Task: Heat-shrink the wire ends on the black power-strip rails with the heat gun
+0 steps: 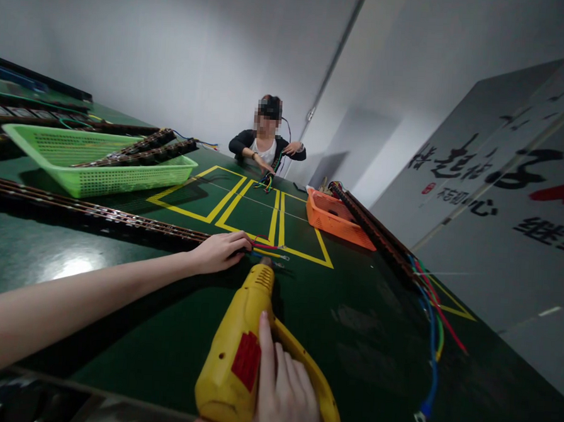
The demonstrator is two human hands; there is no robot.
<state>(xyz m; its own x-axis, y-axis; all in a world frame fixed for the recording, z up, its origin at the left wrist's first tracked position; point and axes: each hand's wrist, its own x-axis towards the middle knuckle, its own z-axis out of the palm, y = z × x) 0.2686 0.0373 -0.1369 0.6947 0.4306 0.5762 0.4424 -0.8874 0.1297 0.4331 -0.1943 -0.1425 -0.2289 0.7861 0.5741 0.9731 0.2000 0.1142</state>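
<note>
Yellow heat gun in the head view, above the green table, nozzle near coloured wires, right hand with grip wrapped around the gun, left hand with grip pinching the wires at the end of a long brown strip, green basket beyond it.

Black characters “不忘初心” and “继续”, grey wall panel

Right hand cut off below, wall lettering cropped right
</note>
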